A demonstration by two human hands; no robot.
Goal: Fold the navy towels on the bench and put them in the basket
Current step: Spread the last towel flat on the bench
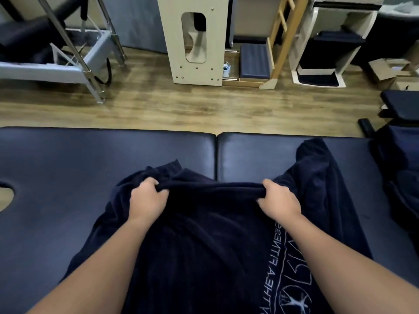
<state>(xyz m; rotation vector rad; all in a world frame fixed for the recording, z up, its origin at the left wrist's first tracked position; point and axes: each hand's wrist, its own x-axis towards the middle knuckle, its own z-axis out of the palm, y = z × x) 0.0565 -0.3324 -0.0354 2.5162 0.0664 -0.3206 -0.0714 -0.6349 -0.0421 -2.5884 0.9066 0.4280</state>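
Observation:
A navy towel (210,223) with white printed lettering lies bunched over the near middle of the padded navy bench (68,177). My left hand (147,198) grips a fold of the towel's upper edge at the left. My right hand (280,200) grips the same raised edge at the right, and the cloth is stretched between them. One end of the towel trails up to the right across the bench. No basket is visible.
The bench has a seam down its middle and a face hole (5,196) at the left edge. More dark cloth (399,168) hangs at the bench's right end. Beyond the wooden floor (181,105) stand a white wooden unit (195,39), a metal frame (90,64) and cardboard boxes (390,71).

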